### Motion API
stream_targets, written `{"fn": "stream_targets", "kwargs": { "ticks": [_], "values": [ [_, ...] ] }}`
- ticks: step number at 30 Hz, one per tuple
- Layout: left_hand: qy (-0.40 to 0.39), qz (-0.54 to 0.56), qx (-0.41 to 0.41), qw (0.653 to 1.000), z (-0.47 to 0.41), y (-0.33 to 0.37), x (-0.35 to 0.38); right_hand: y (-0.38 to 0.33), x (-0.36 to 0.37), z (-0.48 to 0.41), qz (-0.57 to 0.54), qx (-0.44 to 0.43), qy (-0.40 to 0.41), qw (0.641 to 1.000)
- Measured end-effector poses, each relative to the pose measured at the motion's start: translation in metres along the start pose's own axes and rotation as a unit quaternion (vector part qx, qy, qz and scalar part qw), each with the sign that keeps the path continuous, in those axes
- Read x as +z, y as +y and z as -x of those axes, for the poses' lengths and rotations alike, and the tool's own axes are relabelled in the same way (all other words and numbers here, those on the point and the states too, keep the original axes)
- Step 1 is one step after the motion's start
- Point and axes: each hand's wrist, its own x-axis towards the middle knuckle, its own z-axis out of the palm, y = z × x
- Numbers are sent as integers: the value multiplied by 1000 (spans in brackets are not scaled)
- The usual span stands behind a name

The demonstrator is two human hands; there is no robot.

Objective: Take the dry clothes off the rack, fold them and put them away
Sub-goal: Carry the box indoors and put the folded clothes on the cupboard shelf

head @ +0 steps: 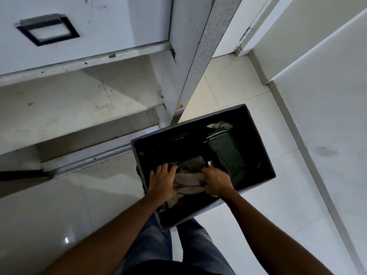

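A dark fabric storage box (pixel 258 139) stands on the floor in front of me. Inside it lie a folded dark green garment (pixel 226 153) with a white stripe, a dark navy garment (pixel 178 147) and an olive piece (pixel 191 162). A folded beige cloth (pixel 188 182) sits at the near side of the box. My left hand (pixel 161 180) rests on its left end with fingers spread. My right hand (pixel 216 182) grips its right end, fingers curled over the fabric.
An open white wardrobe with a bare shelf (pixel 69 108) and a drawer with a black handle (pixel 47 29) is at the left. Its door edge (pixel 198 62) stands just behind the box. White walls (pixel 327 96) close the right side; the floor is glossy tile.
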Motion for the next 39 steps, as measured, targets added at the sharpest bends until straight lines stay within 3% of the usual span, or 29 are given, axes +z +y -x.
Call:
{"fn": "stream_targets", "kwargs": {
  "ticks": [8, 12, 19, 25, 30, 36, 39],
  "values": [
    [-76, 7, -91, 993, -12, 10, -3, -3, -6, -25, 16, -89, 59, 994],
    [-132, 29, -98, 986, -21, 12, 9, -9, -7, -41, 77, -148, -29, 986],
    [-108, 119, -15, 987, -13, 7, 21, -14, -9, -55, 166, -146, -120, 968],
    [-205, 256, -23, 944, -2, 5, 4, 2, -24, -37, 93, -191, -98, 972],
    [-183, 381, -15, 906, 14, -4, -39, 17, -62, -12, -67, -141, -150, 976],
    [-23, 579, -45, 814, 59, -19, -120, 5, -136, 28, -254, -164, -131, 944],
    [51, 623, -40, 780, 89, -25, -163, -23, -179, 55, -313, -199, -137, 918]
  ]
}}
